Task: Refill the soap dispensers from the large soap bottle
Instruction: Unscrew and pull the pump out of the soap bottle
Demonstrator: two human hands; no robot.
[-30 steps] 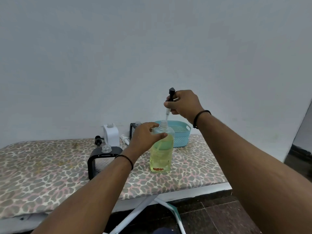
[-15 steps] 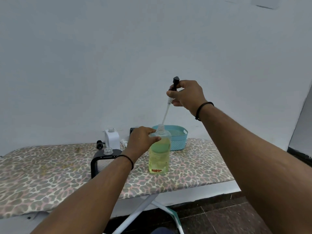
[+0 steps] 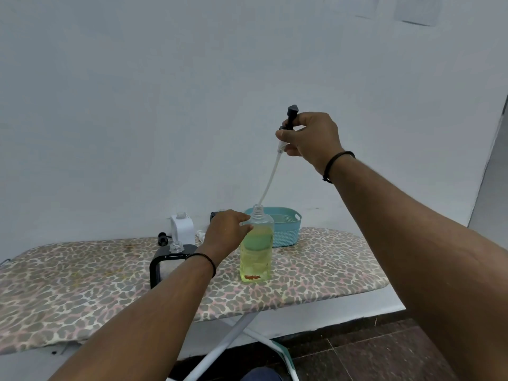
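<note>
A clear bottle of yellow-green soap point(image 3: 256, 253) stands upright on the leopard-print ironing board point(image 3: 82, 284). My left hand point(image 3: 228, 232) grips its shoulder from the left. My right hand point(image 3: 312, 138) holds a black pump head point(image 3: 290, 116) high above the bottle. The pump's white tube point(image 3: 270, 178) slants down, and its lower end is still inside the open neck. A black-framed dispenser point(image 3: 165, 259) with an open neck stands left of the bottle. Behind it is a white dispenser point(image 3: 182, 228), also uncapped.
A teal plastic basket point(image 3: 286, 226) sits behind the soap bottle by the wall. A loose black pump point(image 3: 162, 239) and a white pump point(image 3: 200, 234) lie near the white dispenser. The board's front edge and white legs point(image 3: 233, 334) are below my arms, over dark floor tiles.
My right hand has risen with the pump head, drawing the tube almost fully out of the bottle. My left hand keeps its hold on the bottle.
</note>
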